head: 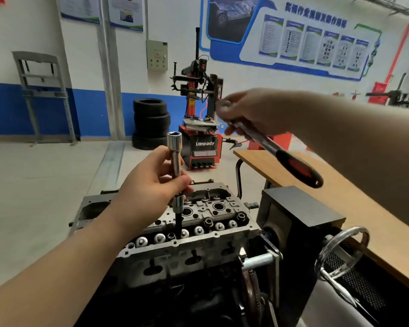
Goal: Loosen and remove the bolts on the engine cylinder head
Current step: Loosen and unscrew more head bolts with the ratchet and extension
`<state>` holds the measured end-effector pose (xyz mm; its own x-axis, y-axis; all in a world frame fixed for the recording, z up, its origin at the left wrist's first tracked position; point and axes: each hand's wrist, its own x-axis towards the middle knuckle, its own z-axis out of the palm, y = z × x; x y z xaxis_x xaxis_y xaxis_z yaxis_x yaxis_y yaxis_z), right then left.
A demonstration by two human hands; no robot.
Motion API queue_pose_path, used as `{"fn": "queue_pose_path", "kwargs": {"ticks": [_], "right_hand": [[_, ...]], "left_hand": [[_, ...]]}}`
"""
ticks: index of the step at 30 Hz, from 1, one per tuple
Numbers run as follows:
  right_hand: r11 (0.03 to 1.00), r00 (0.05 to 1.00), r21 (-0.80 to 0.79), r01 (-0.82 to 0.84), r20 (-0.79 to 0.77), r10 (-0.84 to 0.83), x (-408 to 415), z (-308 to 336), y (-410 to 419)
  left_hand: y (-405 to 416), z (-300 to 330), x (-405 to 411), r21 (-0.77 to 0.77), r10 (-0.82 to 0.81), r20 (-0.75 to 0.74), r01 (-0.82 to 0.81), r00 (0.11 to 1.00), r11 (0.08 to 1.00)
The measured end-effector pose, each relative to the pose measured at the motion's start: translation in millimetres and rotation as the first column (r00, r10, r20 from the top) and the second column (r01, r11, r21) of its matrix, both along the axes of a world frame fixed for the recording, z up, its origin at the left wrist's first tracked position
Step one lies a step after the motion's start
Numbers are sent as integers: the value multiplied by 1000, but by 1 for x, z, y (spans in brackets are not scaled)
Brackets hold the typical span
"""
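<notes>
Left hand (149, 185) pinches long socket (175, 156), upright on cylinder head (222, 208) bolt; open end faces up. Right hand (253, 112) grips ratchet (269, 145), up-right of socket top, apart

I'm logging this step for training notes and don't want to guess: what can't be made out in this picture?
All in the head view:
- Ratchet wrench head: motion-blurred and wrapped by the right hand.
- Bit tip under the socket extension, gripped by the left hand: sunk in a cylinder head recess, so seating is unknown.
- Wall posters: text too small and blurred.
- Handwheel: blurred.
</notes>
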<state>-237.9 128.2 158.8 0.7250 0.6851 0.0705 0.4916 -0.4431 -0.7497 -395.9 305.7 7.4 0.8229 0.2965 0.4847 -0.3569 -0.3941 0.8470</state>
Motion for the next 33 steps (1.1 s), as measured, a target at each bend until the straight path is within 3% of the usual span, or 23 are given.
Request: {"fn": "queue_pose_path", "kwargs": {"ticks": [3,5,9,10,14,18,25,28,33], "right_hand": [[979,960,-187,81,279,-26,36,-34,-8],[928,879,-358,100,469,86,61,-69,-18],[837,682,-479,265,707,188,117,-130,-50],[820,669,-497,286,716,200,127,-143,-60],[815,822,-528,240,557,119,172,-184,-83],[807,894,-543,232,446,43,207,-207,-104],[820,932,-535,205,363,4,231,-224,-110],[868,937,-438,236,339,-84,232,-231,-109],[835,865,-376,402,454,-213,211,-232,-101]], "left_hand": [[-4,1,2,13,14,4,-14,1000,1000],[-6,1,2,22,25,18,-25,1000,999],[-6,3,2,15,40,44,-40,998,999],[-6,3,3,9,32,40,-32,999,999],[-5,1,4,-9,52,43,-52,998,999],[-1,-1,7,-4,65,39,-65,997,998],[-1,-4,9,4,42,48,-42,998,999],[1,-5,9,11,31,48,-32,998,999],[5,-7,9,8,38,45,-38,998,999]]}}
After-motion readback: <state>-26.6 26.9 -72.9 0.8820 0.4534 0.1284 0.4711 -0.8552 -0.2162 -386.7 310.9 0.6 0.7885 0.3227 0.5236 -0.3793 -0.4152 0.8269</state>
